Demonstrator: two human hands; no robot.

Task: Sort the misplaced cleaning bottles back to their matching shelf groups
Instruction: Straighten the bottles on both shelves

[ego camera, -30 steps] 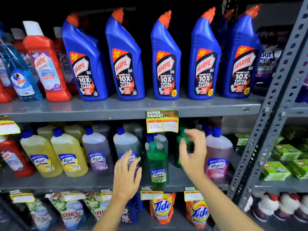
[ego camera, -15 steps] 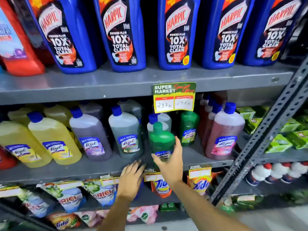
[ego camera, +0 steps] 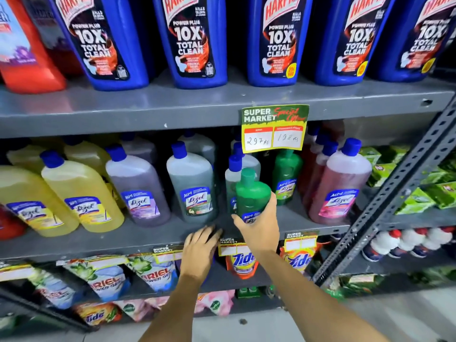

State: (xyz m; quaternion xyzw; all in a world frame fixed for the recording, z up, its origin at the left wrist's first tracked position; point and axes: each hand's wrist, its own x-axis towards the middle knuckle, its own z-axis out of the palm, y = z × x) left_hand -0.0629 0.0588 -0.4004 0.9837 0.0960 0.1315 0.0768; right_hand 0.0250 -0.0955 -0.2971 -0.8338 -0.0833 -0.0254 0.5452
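Observation:
My right hand (ego camera: 259, 228) grips the lower part of a small green Lizol bottle (ego camera: 252, 193) at the front of the middle shelf (ego camera: 148, 235), in front of a clear blue-capped bottle (ego camera: 233, 176). A second green bottle (ego camera: 287, 174) stands further back under the price tag. My left hand (ego camera: 199, 250) rests flat on the shelf's front edge, fingers apart, holding nothing. To the left stand grey-green (ego camera: 191, 188), purple (ego camera: 135, 188) and yellow (ego camera: 79, 193) Lizol bottles; pink ones (ego camera: 340, 183) stand to the right.
Blue Harpic bottles (ego camera: 197, 40) line the top shelf, with a red bottle (ego camera: 27, 58) at far left. A price tag (ego camera: 275, 129) hangs from the top shelf edge. Tide (ego camera: 243, 261) and Ariel (ego camera: 153, 275) pouches sit below. A slanted metal upright (ego camera: 394, 188) bounds the right.
The view has moved closer and lower. My right hand came down from the back bottles and closed on the front green bottle; my left hand dropped onto the shelf edge.

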